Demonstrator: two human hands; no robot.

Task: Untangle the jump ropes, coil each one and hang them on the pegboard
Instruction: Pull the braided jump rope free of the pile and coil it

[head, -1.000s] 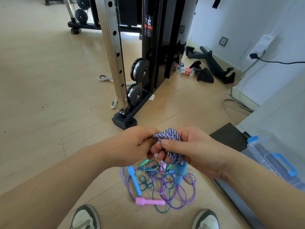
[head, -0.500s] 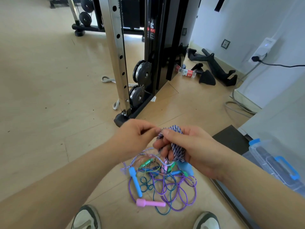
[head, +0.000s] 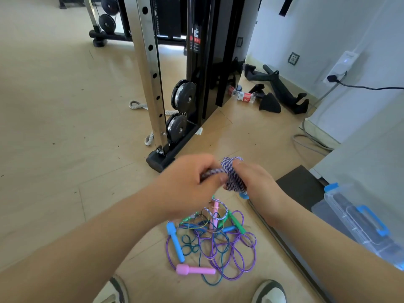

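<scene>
- Coiling step: right hand (head: 258, 184) kept its grip clamped on the striped rope coil (head: 232, 174); left hand (head: 185, 182) pinched its strand.
- Next, probably: another wrap, easing the tail out of the floor tangle (head: 209, 243).

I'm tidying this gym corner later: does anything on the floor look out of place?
Yes. A plastic bottle lies on its side beside the black machine, and several jump ropes sit in a tangled heap near the shoes.
</scene>
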